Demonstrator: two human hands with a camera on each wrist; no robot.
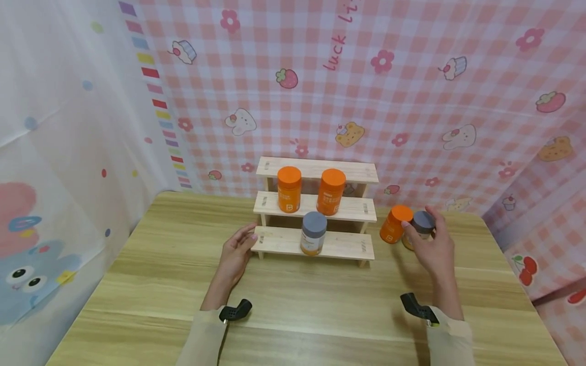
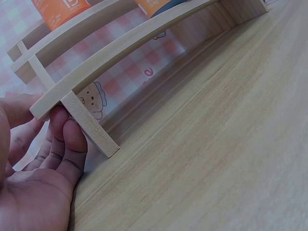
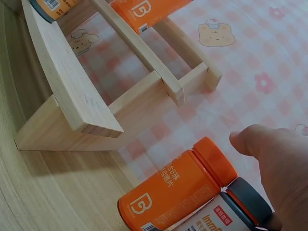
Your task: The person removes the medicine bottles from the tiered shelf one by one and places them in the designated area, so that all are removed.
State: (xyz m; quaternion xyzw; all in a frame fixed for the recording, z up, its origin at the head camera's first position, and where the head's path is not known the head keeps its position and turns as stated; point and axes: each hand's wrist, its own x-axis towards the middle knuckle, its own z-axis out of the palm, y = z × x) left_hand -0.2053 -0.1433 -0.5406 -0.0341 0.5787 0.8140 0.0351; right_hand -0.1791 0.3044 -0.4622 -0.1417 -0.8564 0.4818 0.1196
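Head view: left grip [image 1: 234, 256] pinches shelf edge [image 1: 263, 243], right grip [image 1: 432, 249] wide around grey lid [image 1: 423, 220].

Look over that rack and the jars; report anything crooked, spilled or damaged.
Nothing stands out. The wooden rack stands on its legs, its three jars upright with lids on. On the table to its right, the orange jar and grey-lidded jar are closed too. No spill or breakage shows.

The place was draped off, whether home or studio I couldn't tell. Pink checked cloth [image 1: 412, 101] with cartoon animals [image 1: 241, 122] hung behind a wood-grain counter [image 1: 320, 305].
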